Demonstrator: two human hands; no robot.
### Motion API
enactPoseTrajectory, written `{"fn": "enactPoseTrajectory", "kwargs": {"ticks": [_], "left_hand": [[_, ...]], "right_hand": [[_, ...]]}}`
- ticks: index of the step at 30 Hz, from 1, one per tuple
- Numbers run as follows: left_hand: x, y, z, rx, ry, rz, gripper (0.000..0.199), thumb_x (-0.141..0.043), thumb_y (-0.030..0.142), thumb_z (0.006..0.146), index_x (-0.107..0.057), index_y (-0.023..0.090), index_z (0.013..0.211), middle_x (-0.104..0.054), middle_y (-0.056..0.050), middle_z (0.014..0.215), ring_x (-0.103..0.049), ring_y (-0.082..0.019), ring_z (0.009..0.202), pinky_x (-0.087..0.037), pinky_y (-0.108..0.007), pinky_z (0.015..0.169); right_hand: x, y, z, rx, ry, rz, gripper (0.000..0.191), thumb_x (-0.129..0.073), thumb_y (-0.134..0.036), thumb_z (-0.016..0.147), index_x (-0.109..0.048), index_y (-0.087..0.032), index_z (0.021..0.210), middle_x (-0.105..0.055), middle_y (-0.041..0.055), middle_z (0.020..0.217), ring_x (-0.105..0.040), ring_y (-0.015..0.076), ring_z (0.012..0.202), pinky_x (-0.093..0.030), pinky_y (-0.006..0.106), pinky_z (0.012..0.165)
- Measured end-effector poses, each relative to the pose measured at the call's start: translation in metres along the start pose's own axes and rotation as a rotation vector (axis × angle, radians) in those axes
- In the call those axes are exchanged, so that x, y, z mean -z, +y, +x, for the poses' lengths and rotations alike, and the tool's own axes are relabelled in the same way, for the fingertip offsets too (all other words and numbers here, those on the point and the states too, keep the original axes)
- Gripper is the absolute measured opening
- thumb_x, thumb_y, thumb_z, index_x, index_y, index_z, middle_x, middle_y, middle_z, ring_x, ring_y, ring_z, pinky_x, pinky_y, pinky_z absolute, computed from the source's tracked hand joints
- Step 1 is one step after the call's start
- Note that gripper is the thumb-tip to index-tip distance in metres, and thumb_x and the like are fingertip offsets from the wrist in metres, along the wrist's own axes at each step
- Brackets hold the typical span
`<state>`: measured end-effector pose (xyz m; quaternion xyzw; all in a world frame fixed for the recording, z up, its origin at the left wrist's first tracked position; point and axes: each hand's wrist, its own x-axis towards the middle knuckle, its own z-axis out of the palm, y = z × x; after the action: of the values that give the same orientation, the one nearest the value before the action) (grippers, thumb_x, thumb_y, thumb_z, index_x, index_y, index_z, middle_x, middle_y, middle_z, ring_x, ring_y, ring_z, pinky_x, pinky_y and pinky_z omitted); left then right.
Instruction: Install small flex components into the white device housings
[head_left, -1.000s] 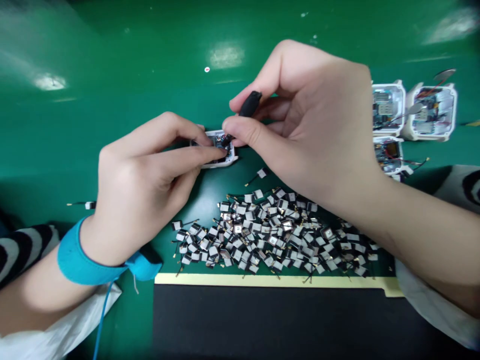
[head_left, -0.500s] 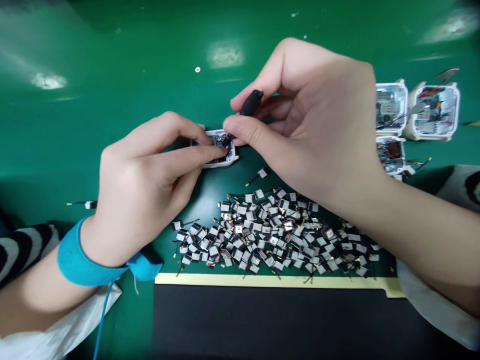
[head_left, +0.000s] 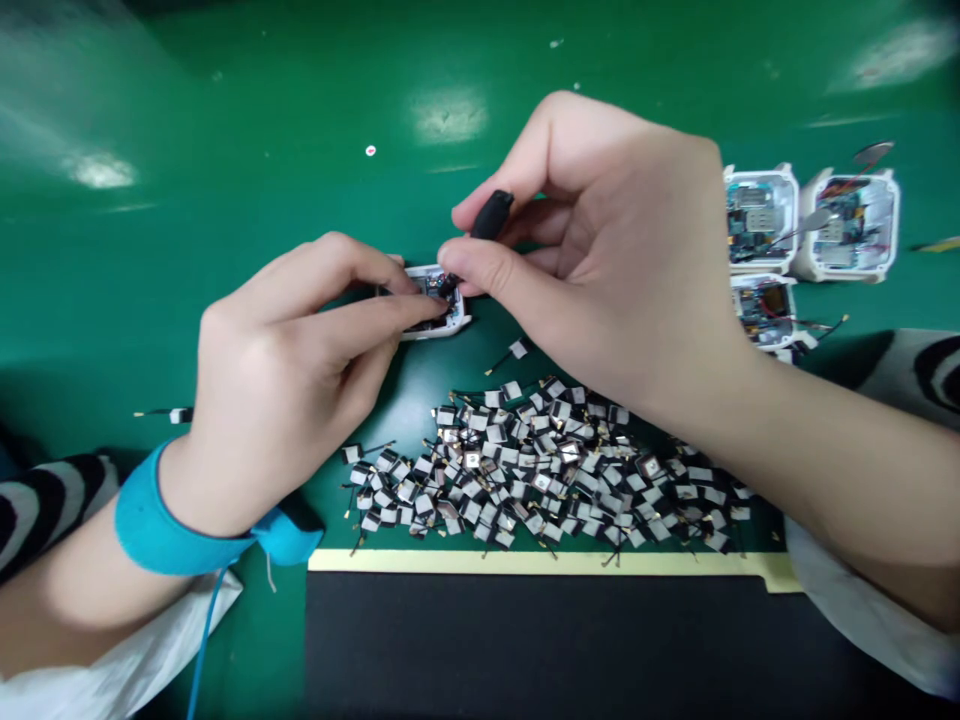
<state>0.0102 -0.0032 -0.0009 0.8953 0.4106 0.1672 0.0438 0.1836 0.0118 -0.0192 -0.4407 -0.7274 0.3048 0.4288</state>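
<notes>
My left hand, with a blue strap round its wrist, grips a small white watch housing that has a circuit board inside. Its index fingertip presses into the open housing. In my right hand a black-handled tool, whose kind I cannot make out, is pinched between thumb and fingers. The lower end of this tool points down into the housing, beside the left index fingertip. My fingers hide the left part of the housing and the tool's tip.
A heap of small black-and-white parts with short cables lies before me. Several white housings with boards and wires stand at the right. A yellow strip edges a black mat in front. One loose part lies far left.
The view has shifted slightly, so the housings and the heap appear a little further left. Both hands keep their grip on the watch housing and the black-handled tool.
</notes>
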Motion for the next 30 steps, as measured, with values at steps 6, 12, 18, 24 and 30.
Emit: {"fn": "enactPoseTrajectory", "kwargs": {"ticks": [6, 12, 18, 24, 30], "left_hand": [[-0.0007, -0.0014, 0.0006, -0.042, 0.021, -0.006, 0.016, -0.045, 0.017, 0.084, -0.059, 0.020, 0.087, -0.056, 0.001, 0.089, -0.056, -0.011, 0.084, -0.048, -0.026, 0.071], [-0.0005, -0.0017, 0.0007, -0.043, 0.026, -0.014, 0.015, -0.046, 0.016, 0.083, -0.060, 0.020, 0.087, -0.057, 0.001, 0.089, -0.056, -0.011, 0.085, -0.048, -0.026, 0.073], [-0.0003, -0.0025, 0.0001, -0.051, 0.020, -0.009, 0.016, -0.046, 0.017, 0.083, -0.059, 0.022, 0.089, -0.056, 0.002, 0.090, -0.057, -0.012, 0.086, -0.048, -0.027, 0.073], [-0.0012, -0.0042, 0.0002, -0.043, 0.022, -0.015, 0.017, -0.044, 0.018, 0.083, -0.059, 0.023, 0.087, -0.055, 0.004, 0.088, -0.056, -0.011, 0.082, -0.048, -0.026, 0.069], [-0.0009, -0.0032, 0.0002, -0.056, 0.023, -0.021, 0.017, -0.045, 0.017, 0.083, -0.061, 0.020, 0.087, -0.056, 0.001, 0.088, -0.056, -0.011, 0.082, -0.047, -0.027, 0.069]], "right_hand": [[-0.0010, -0.0006, -0.0008, 0.007, 0.033, 0.012, 0.011, -0.057, -0.018, 0.075, -0.047, -0.015, 0.070, -0.054, -0.0020, 0.068, -0.057, 0.0083, 0.065, -0.047, 0.015, 0.054], [-0.0015, -0.0019, -0.0007, -0.052, 0.037, -0.044, 0.012, -0.057, -0.021, 0.073, -0.047, -0.017, 0.068, -0.057, -0.0035, 0.071, -0.057, 0.0076, 0.063, -0.045, 0.015, 0.051], [-0.0012, -0.0003, -0.0007, -0.013, 0.032, 0.001, 0.010, -0.056, -0.019, 0.074, -0.048, -0.015, 0.070, -0.056, -0.0021, 0.070, -0.057, 0.0084, 0.064, -0.047, 0.016, 0.054], [-0.0001, -0.0003, -0.0013, 0.006, 0.018, 0.019, 0.010, -0.055, -0.019, 0.075, -0.048, -0.014, 0.071, -0.054, -0.0021, 0.069, -0.057, 0.0088, 0.066, -0.049, 0.017, 0.057], [-0.0004, 0.0001, -0.0008, 0.021, 0.017, -0.003, 0.009, -0.055, -0.018, 0.076, -0.048, -0.015, 0.072, -0.055, -0.0012, 0.071, -0.057, 0.0094, 0.068, -0.049, 0.018, 0.058]]}}
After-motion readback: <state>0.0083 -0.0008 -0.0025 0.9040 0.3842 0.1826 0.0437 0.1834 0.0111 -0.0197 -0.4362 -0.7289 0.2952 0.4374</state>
